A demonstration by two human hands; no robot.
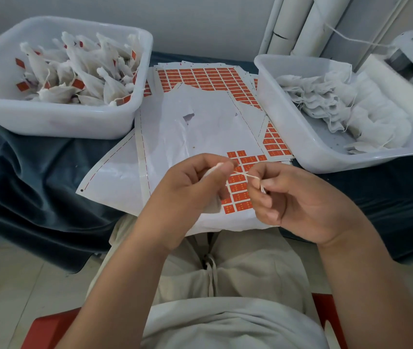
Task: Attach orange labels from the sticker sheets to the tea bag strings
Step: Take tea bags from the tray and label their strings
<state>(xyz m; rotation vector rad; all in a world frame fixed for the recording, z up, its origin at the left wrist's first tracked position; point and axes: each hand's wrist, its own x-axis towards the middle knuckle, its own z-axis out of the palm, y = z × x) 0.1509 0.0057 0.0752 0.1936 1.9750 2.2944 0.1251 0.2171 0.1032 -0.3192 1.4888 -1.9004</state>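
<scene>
My left hand [190, 190] grips a white tea bag [211, 206], most of it hidden in the palm. Its thin white string [244, 174] runs to the right, where my right hand [291, 200] pinches the end between thumb and fingertips. Both hands hover over a mostly peeled sticker sheet [200, 127] whose remaining orange labels [239, 187] lie right under the string. Another sheet with rows of orange labels [200, 76] lies further back.
A white tub [57, 119] at the left holds several labelled tea bags. Another white tub [326, 157] at the right holds unlabelled white bags. Everything rests on a dark blue cloth [37, 177]. White tubes [308, 23] lean against the back wall.
</scene>
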